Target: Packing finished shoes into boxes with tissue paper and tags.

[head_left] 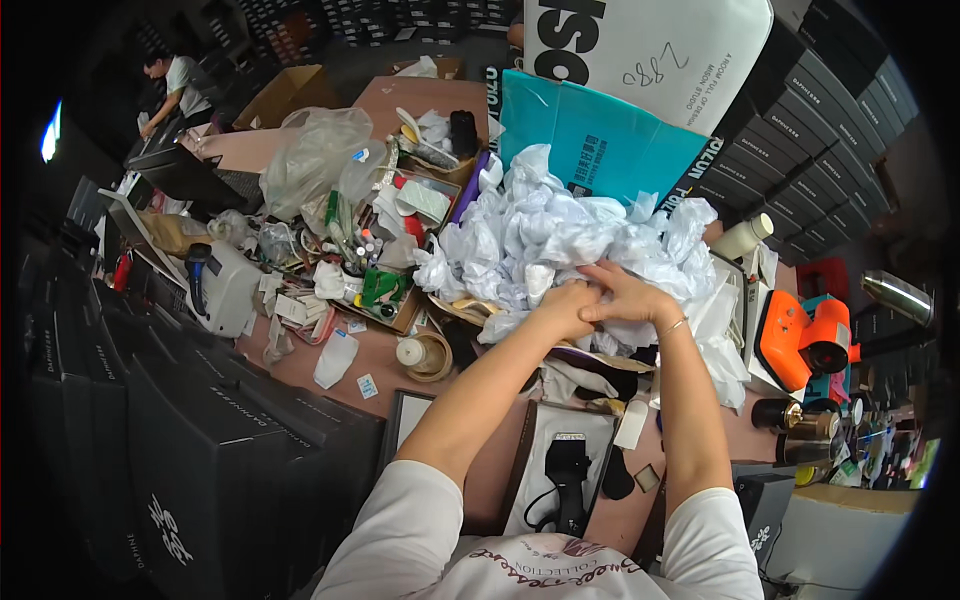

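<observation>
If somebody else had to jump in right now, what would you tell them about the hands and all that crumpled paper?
Left hand: closed on a wad of white tissue paper, touching the right hand.
Right hand: fingers pressed into the same wad.
Tissue paper pile: heaped mid-table, in front of the teal bag.
Black shoe: in the open box nearest the body, untouched.
Done: one wad gathered.
Left: cannot tell where it goes.
</observation>
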### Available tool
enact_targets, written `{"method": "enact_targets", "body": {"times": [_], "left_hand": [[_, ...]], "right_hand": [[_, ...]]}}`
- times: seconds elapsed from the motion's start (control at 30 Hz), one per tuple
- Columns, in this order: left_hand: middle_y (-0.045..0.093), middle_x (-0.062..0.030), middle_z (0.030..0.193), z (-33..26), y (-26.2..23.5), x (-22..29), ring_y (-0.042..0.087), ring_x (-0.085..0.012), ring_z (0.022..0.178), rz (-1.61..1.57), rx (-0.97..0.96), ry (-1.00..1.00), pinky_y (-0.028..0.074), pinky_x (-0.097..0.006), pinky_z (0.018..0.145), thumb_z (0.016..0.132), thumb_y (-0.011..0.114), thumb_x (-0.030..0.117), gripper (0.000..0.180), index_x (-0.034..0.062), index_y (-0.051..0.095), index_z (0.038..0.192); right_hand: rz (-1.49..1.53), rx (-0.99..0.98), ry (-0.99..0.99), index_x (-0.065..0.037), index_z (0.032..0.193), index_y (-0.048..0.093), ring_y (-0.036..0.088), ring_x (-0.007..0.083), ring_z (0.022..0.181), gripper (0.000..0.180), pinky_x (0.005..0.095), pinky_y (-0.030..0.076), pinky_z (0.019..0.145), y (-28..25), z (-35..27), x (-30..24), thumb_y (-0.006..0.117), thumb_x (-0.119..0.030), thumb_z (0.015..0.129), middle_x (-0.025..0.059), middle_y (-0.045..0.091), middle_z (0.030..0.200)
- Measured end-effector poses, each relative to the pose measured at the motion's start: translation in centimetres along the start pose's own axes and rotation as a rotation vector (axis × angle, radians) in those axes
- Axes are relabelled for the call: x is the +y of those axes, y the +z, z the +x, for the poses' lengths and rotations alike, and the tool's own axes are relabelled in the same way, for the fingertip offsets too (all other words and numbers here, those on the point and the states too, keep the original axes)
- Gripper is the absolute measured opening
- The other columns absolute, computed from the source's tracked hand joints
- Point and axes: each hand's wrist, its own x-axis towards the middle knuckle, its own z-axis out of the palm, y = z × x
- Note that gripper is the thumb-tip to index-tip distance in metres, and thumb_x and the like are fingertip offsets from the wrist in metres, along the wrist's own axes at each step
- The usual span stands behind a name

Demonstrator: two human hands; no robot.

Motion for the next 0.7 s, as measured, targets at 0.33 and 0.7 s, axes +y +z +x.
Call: {"method": "enact_targets", "body": {"times": [0.33, 0.7], "left_hand": [[0.013, -0.0245, 0.151, -12.7, -11.5, -1.1, 0.012, -0.0446, 0.139, 0.168, 0.223, -0.295, 0.017, -0.062, 0.107, 0.052, 0.088, 0.037, 0.117, 0.0191, 0.023, 0.148], [0.044, -0.0298, 0.123, -6.1, -7.2, -6.0, 0.054, -0.0479, 0.102, -0.099, 0.409, -0.408, 0.048, -0.047, 0.085, 0.065, 0.077, 0.005, 0.098, 0.0154, 0.023, 0.146]], "right_hand": [[0.04, 0.256, -0.042, -0.008, 0.128, 0.046, 0.046, 0.0413, 0.12, 0.082, 0.0412, 0.038, 0.101, 4.7, -2.2, 3.4, 0.084, -0.027, 0.058, 0.0255, 0.043, 0.133], [0.101, 0.247, -0.036, -0.007, 0.127, 0.044, 0.051, 0.0388, 0.113, 0.078, 0.0383, 0.039, 0.096, 4.8, -2.3, 3.1, 0.081, -0.031, 0.063, 0.0234, 0.055, 0.118]]}}
